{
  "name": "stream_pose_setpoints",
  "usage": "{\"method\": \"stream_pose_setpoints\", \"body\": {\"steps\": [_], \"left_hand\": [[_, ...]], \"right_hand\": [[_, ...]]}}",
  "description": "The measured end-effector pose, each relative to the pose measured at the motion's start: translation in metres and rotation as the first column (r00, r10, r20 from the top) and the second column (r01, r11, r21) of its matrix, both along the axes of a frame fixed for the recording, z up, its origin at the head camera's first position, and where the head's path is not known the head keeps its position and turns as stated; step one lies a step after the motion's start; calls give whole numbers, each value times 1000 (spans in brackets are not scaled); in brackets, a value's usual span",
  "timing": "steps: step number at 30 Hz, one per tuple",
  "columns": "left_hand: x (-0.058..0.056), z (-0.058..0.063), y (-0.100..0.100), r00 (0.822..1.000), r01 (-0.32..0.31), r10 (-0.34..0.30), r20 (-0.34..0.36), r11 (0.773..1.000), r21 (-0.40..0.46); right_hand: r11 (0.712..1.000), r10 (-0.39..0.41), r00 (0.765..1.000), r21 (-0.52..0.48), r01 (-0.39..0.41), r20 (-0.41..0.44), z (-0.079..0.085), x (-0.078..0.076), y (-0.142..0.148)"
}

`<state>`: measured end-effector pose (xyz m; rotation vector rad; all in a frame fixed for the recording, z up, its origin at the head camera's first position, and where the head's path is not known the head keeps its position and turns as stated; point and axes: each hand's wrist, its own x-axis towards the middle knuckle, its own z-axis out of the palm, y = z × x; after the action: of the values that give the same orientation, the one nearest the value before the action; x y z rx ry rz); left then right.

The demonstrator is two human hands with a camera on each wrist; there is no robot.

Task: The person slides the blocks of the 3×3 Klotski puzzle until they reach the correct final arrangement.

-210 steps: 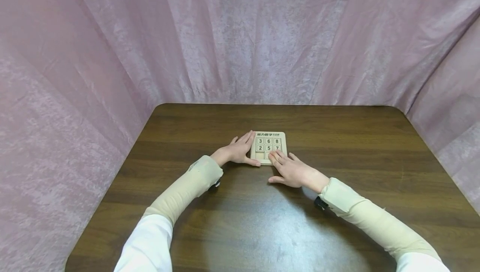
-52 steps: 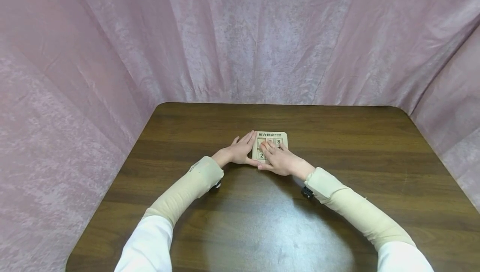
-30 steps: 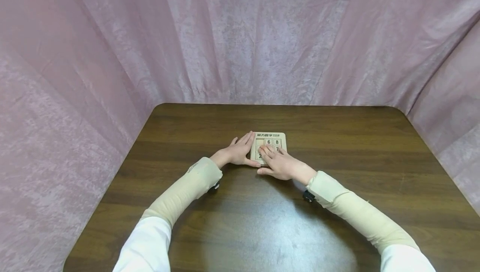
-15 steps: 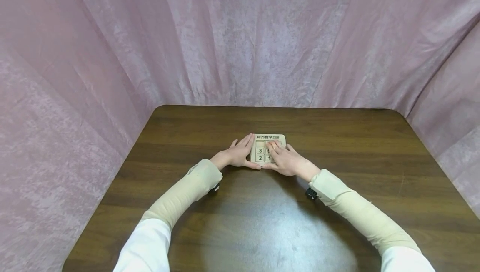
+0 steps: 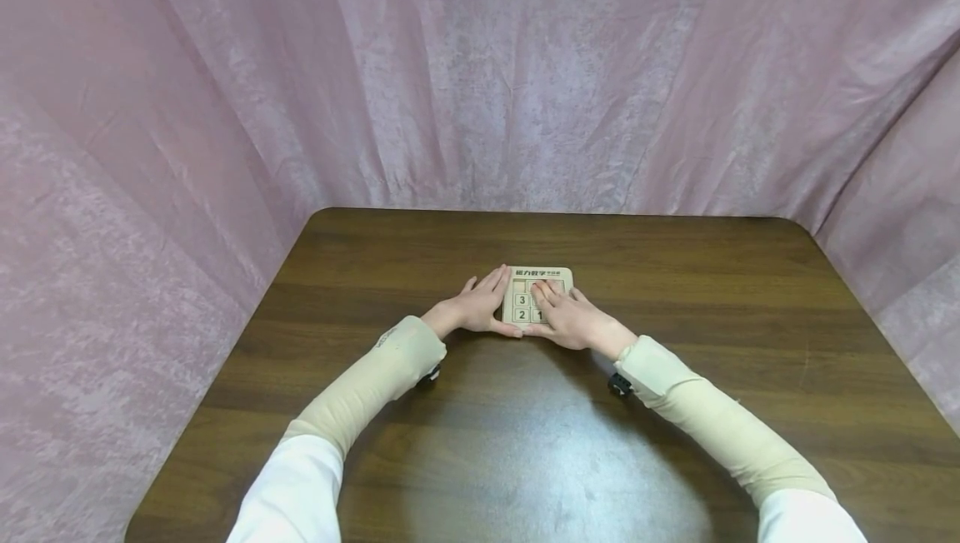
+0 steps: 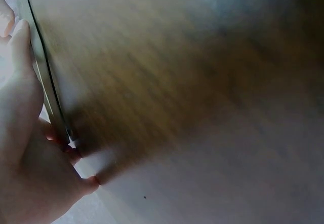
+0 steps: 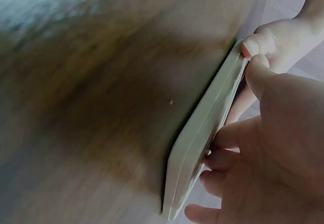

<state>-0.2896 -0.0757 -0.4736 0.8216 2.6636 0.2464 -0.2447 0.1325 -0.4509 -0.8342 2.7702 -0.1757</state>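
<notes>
A pale wooden number sliding puzzle lies flat on the table. The left hand braces its left side with straight fingers, the thumb along the near left corner. The top left cell shows bare; below it sit tile 3 and tile 2, with tile 1 partly visible beside. From the right, the right hand reaches over the tray, its fingertips resting on the top row's middle tile and hiding tiles on the right. Its thumb lies at the near edge, close to the left thumb. The right wrist view shows the tray's edge below the fingers.
The brown wood-grain table has rounded far corners and a bright reflection in front. Pink curtains hang behind it and at both sides. Both forearms wear pale wraps with small dark devices at the wrists.
Over seven seconds, tiles 3 and 2 have slid one cell nearer, and the bare cell now lies top left. The right fingertips have moved from the left column to the top middle tile.
</notes>
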Motion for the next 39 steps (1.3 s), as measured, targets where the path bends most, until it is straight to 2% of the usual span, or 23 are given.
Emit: {"method": "stream_pose_setpoints", "body": {"steps": [12,19,39], "left_hand": [[0,1,0,1000,9,-9,9,1000,1],[1,1,0,1000,9,-9,19,1000,4],[0,3,-1,1000,17,-17,1,1000,-10]], "right_hand": [[1000,7,1000,0,-7,20,2,-1,-9],[1000,14,1000,6,-15,13,-2,-2,-13],[999,29,999,15,-29,26,1,-3,-15]]}}
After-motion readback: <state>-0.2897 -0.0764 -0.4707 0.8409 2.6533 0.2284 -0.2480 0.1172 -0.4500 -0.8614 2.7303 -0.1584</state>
